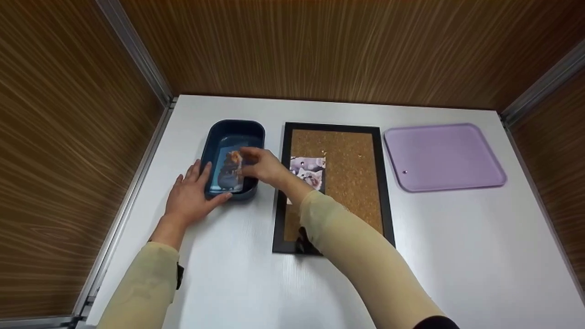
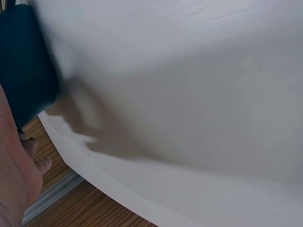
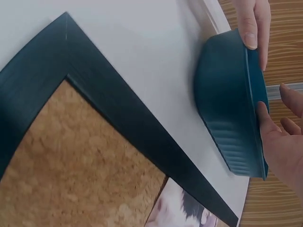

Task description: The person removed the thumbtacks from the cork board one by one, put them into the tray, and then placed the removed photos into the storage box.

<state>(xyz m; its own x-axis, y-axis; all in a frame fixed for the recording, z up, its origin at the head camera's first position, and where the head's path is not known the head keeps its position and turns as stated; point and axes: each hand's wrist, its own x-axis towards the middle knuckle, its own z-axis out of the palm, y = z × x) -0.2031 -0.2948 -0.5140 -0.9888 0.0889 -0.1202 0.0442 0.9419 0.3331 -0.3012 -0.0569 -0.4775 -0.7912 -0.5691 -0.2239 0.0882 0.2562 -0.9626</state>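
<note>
A dark blue bin [image 1: 218,137] stands on the left of the table with a photo card [image 1: 231,180] lying in it, orange and grey-blue in colour. My left hand [image 1: 189,196] rests at the bin's near left corner, fingers spread over the side and thumb along the front rim. My right hand [image 1: 265,167] reaches over the bin's right rim, its bent fingers and thumb apart at the card's right edge. From the right wrist view, the right thumb [image 3: 266,120] overlaps the rim, and the bin's wall hides what lies inside.
A cork board [image 1: 354,196] in a black frame lies mid-table under my right forearm. A kitten photo [image 1: 313,176] sits on its left part, with small pins near it. To the right is a purple tray [image 1: 448,155] with a small pin [image 1: 405,172]. Wood-patterned panels [image 1: 311,50] surround the table.
</note>
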